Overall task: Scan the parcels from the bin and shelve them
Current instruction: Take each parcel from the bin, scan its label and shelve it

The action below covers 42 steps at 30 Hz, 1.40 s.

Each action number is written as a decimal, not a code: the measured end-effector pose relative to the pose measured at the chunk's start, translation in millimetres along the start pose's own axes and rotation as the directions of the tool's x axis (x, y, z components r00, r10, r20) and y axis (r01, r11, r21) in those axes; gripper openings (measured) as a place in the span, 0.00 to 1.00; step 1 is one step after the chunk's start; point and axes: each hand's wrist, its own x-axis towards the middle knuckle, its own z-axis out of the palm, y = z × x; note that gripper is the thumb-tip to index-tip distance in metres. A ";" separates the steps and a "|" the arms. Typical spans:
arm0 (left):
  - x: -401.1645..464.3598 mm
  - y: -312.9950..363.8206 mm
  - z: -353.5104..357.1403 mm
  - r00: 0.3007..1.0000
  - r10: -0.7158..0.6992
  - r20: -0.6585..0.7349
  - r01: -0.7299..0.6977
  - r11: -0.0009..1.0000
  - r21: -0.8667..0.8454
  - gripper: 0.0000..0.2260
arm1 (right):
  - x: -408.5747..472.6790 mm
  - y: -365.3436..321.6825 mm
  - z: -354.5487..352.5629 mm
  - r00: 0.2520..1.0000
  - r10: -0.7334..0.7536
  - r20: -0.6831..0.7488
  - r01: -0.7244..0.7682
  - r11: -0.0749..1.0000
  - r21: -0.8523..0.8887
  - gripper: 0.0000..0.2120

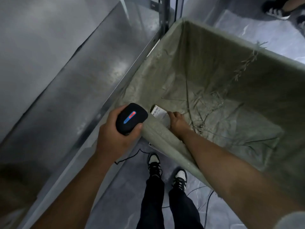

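Observation:
A large grey-green fabric bin (214, 52) fills the right of the head view. My right hand (177, 122) reaches down inside its near corner, fingers closed on a small grey parcel (162, 114) with a white barcode label. My left hand (115, 131) holds a black handheld scanner (131, 119) just left of the bin's rim, its blue and red light lit, beside the parcel. The rest of the bin floor shows only wrinkled fabric and loose threads.
Grey metal shelves (74, 80) run along the left, with an upright post (165, 14) at the bin's far corner. My feet (166, 171) stand on the marbled floor below, among thin cables. Another person's shoes (279, 9) stand at the top right.

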 end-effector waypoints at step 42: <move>-94.8 145.6 -53.2 0.993 0.070 -0.098 -0.071 0.997 -0.002 0.27 | -166.1 -33.8 -170.7 0.839 -0.455 -0.301 0.372 0.880 -0.294 0.46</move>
